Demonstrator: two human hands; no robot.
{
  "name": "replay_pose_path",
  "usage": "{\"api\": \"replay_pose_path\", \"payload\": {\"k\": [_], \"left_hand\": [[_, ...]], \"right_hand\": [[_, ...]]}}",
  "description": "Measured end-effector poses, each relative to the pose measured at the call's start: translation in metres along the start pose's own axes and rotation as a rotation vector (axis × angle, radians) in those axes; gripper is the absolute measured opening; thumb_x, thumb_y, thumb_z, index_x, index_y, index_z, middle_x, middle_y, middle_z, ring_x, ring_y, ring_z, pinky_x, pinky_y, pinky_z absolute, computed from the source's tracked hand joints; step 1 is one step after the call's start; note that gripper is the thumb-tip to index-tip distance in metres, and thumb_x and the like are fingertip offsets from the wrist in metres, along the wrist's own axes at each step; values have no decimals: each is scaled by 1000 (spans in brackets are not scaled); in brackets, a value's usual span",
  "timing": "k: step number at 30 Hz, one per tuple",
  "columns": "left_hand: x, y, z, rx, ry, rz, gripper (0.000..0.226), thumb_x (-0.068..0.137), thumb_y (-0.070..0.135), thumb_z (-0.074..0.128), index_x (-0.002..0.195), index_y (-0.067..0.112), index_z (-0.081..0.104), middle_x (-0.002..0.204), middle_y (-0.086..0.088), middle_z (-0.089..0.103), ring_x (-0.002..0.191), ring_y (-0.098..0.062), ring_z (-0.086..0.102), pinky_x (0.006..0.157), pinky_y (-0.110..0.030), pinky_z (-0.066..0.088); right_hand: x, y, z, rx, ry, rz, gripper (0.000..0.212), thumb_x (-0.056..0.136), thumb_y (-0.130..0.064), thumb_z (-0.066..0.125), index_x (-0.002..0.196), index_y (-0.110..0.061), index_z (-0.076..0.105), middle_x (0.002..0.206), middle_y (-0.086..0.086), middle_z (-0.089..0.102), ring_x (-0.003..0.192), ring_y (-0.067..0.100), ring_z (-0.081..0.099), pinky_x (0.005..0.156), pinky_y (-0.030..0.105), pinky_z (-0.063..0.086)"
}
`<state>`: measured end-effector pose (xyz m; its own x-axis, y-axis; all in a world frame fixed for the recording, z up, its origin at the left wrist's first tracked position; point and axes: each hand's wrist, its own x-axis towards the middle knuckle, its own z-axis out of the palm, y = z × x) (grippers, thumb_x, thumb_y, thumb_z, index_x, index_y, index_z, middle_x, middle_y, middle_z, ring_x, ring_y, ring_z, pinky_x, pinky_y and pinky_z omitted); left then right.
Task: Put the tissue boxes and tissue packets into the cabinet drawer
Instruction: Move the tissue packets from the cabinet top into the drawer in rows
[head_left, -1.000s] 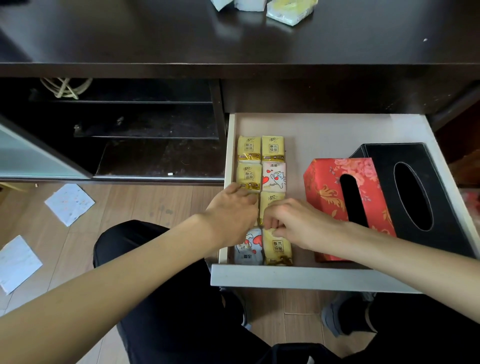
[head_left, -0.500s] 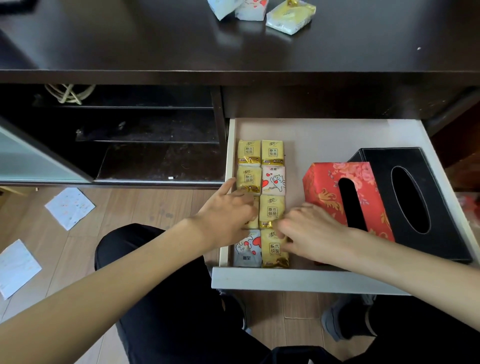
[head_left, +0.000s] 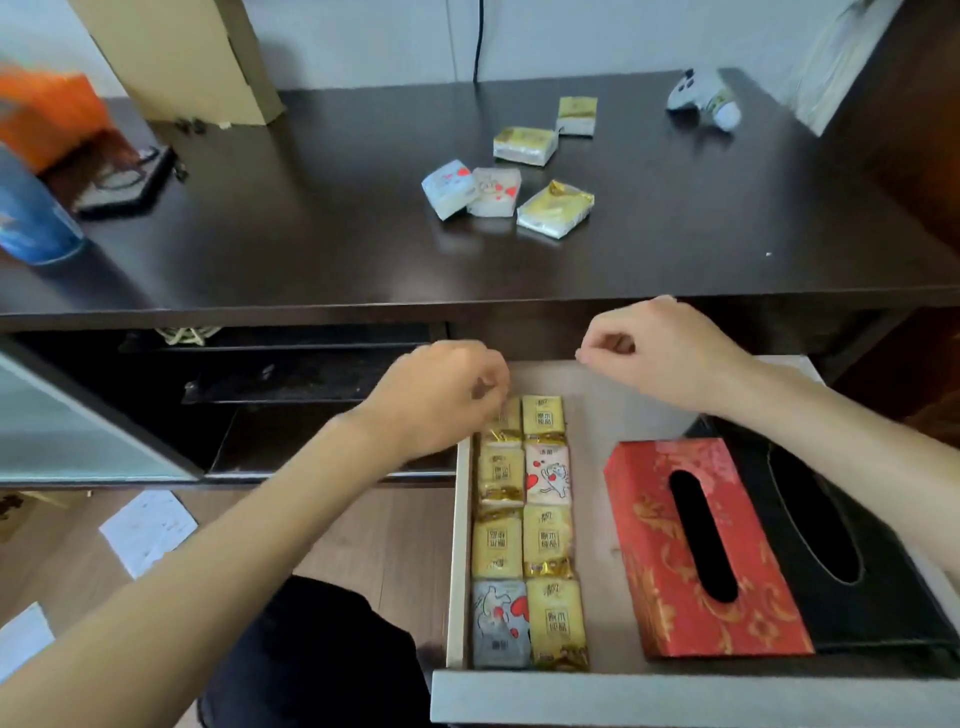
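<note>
- The drawer stands pulled out.
- The black tissue box and red tissue box lie side by side in it.
- Eight tissue packets fill its left edge; their print is unreadable.
- Five loose packets sit on the cabinet top.
- The left hand and right hand hover apart, fingers curled, holding nothing.

Top-left packet in the drawer half hidden under the left hand, black tissue box crossed by the right forearm, orange and blue things at upper left blurred, cut by the frame edge.
</note>
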<state>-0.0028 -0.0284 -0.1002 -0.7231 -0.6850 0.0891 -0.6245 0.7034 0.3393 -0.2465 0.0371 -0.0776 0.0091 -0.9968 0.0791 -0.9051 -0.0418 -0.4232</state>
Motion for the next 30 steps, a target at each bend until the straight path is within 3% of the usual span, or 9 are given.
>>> {"api": "replay_pose_path", "payload": {"k": [3, 10, 14, 17, 19, 22, 24, 27, 30], "left_hand": [[35, -3, -44, -41, 143, -68, 16, 90, 33, 55, 93, 32, 70, 86, 14, 68, 82, -11, 64, 78, -39, 55], [110, -25, -95, -66, 342, -205, 22, 85, 31, 52, 91, 29, 73, 87, 6, 72, 86, -23, 64, 79, -42, 54], [168, -40, -110, -78, 293, -257, 25, 83, 25, 55, 103, 29, 71, 101, 8, 70, 97, -20, 63, 85, -37, 53], [215, -47, -111, -46, 228, -275, 26, 84, 26, 57, 106, 26, 70, 107, 4, 69, 93, -23, 64, 79, -36, 52], [246, -48, -107, 20, 167, -273, 24, 84, 28, 57, 105, 25, 69, 104, 2, 68, 87, -23, 63, 72, -34, 50], [291, -50, -99, 119, 126, -270, 23, 84, 33, 59, 101, 20, 67, 98, -1, 67, 90, -25, 62, 78, -37, 53], [316, -50, -94, 184, 63, -290, 31, 84, 45, 57, 96, 17, 63, 94, -3, 64, 88, -26, 60, 76, -38, 52], [340, -51, -84, 287, -19, -314, 49, 79, 66, 56, 94, 19, 54, 90, -2, 59, 83, -25, 56, 66, -36, 41], [349, -56, -77, 347, -27, -312, 52, 75, 68, 60, 96, 22, 49, 83, 1, 53, 82, -24, 52, 65, -36, 37]], "right_hand": [[31, 1, -30, 261, 63, 26, 20, 96, -31, 62, 79, -27, 73, 69, -9, 75, 59, 11, 72, 63, 29, 50], [104, 6, -75, 319, 214, 38, 19, 91, -32, 59, 81, -28, 74, 68, -9, 75, 58, 7, 68, 62, 25, 51], [166, 28, -91, 221, 206, 114, 12, 90, -30, 63, 93, -28, 74, 89, -11, 75, 88, 11, 69, 81, 36, 56], [214, 55, -93, 75, 168, 212, 24, 91, -23, 62, 114, -23, 71, 117, -3, 71, 111, 21, 63, 97, 40, 51], [242, 74, -90, 8, 151, 257, 32, 92, -19, 58, 123, -20, 66, 127, 3, 67, 118, 25, 59, 98, 38, 48], [284, 96, -82, -25, 169, 274, 40, 93, -17, 57, 133, -16, 58, 133, 10, 61, 119, 30, 57, 90, 36, 47], [311, 102, -78, -39, 175, 269, 51, 94, -19, 57, 144, -17, 49, 141, 13, 54, 126, 33, 53, 92, 37, 44], [344, 104, -75, -77, 153, 235, 61, 98, -32, 55, 155, -18, 37, 157, 15, 39, 142, 37, 38, 110, 45, 37], [368, 106, -71, -88, 41, 258, 70, 99, -48, 49, 159, -18, 29, 163, 15, 29, 146, 40, 30, 114, 49, 31]]}}
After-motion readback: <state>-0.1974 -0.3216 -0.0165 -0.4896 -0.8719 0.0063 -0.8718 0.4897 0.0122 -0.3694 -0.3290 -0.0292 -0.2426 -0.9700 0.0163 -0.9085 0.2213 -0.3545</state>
